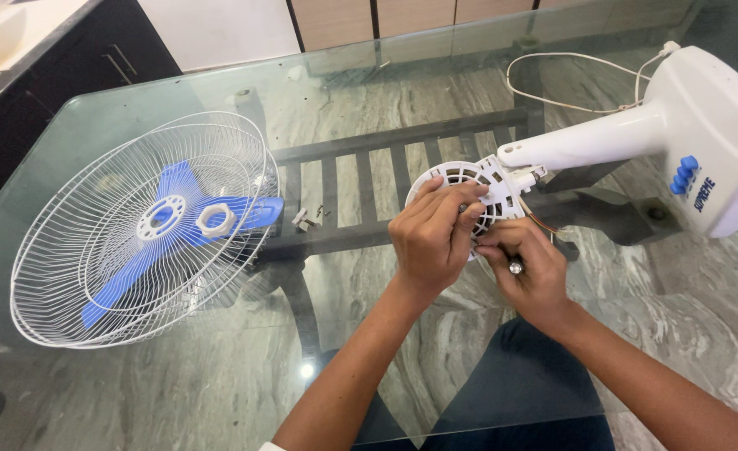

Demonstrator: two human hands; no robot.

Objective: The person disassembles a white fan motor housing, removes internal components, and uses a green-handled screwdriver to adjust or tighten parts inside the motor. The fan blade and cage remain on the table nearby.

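Observation:
A white table fan body (703, 134) lies on its side on a glass table (360, 92), with blue buttons on its base. Its round white vented motor housing (469, 179) faces me. My left hand (431, 238) grips the front of that housing. My right hand (532, 271) is just below and to the right of it, closed around a small tool with a metal end, probably a screwdriver. At the left lies the white wire fan guard (126, 242), with the blue fan blade (168, 225) and a white plastic nut (216, 220) inside it.
Small white and metal parts (310, 219) lie on the glass between the guard and the housing. The fan's white cord (569, 79) loops at the back right. A dark cabinet (93, 58) stands at the far left. Chair slats show through the glass.

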